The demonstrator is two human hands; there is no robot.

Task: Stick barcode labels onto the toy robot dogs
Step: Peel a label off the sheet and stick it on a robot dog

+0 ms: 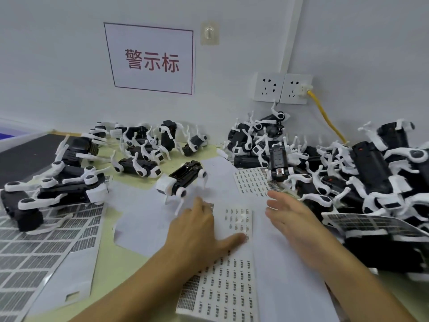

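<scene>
While one toy robot dog (180, 180) is standing upright at twelve o'clock on the worktop (111, 259), the left hand (197, 231) is lying spread and flat, thumb pressing the barcode label sheet (232, 275) at six o'clock. The right hand (294, 219) is hovering, fingers straight and relaxed, holding nothing. A heap of robot dogs (348, 173) is piling up at three o'clock, with more dogs (69, 180) lying at nine.

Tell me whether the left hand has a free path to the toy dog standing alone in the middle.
Probably yes. The left hand rests on the label sheet just short of the lone toy dog, with only flat paper between them.
</scene>
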